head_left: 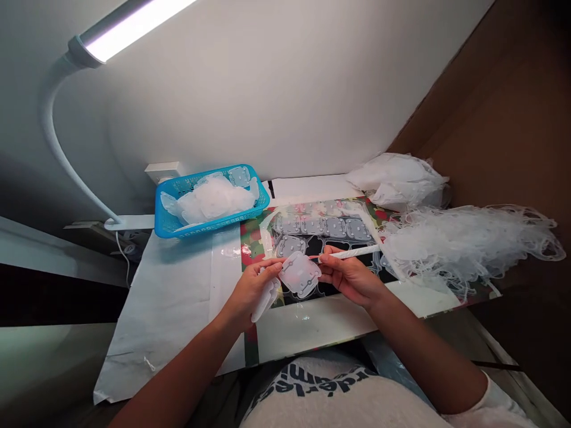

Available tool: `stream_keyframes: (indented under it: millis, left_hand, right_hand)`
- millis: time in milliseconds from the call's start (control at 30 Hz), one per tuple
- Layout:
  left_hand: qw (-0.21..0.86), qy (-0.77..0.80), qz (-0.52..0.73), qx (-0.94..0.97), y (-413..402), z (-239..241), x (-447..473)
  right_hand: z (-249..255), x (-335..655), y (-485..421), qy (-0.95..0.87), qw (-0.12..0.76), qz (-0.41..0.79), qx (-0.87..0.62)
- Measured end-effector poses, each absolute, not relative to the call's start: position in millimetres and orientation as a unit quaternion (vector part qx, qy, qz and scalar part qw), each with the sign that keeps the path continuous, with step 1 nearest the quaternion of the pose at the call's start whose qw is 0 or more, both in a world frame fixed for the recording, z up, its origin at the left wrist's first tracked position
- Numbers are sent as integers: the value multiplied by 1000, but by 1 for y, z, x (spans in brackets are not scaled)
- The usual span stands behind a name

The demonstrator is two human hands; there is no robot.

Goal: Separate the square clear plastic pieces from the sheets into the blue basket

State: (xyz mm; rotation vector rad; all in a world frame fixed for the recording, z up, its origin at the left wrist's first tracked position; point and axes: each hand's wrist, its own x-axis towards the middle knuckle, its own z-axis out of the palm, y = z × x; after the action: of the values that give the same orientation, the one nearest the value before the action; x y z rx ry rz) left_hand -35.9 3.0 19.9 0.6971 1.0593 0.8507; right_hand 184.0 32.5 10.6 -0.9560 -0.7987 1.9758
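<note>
Crowding the edges: blue basket [209,226] at back left, tangled plastic trimmings [464,244] on the right; bare paper lies open at front left.
Pad: translucent pad [300,274], held between both hands above the mat.
Left hand [250,291]: pinches the pad's left edge, perhaps with more pads beneath.
Right hand [352,276]: closed on the pad's right edge and a white stick [352,253].
Stick axis: runs left to right, outer end towards the trimmings.

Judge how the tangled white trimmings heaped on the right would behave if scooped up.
The trimmings are thin translucent loops, so probably floppy and very light. They lie tangled together, so a grab would likely lift a clump with strands trailing and snagging. Rolling looks unlikely; the heap sprawls low and loose.
</note>
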Motion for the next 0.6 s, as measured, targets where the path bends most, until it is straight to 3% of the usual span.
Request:
stream_keyframes:
  millis: [200,300,467,600]
  left_hand:
    - [682,484,386,389,3,12,-44]
    - [507,564,345,554,5,6,-52]
    - [124,567,144,801,1,-6,-46]
    - [22,553,54,831,-7,-16,-32]
  right_hand:
    - [9,177,27,-366,371,761,-385]
    - [12,175,32,-497,365,679,-399]
    - [4,168,60,-747,338,400,-409]
    - [-15,162,73,-820,305,332,-353]
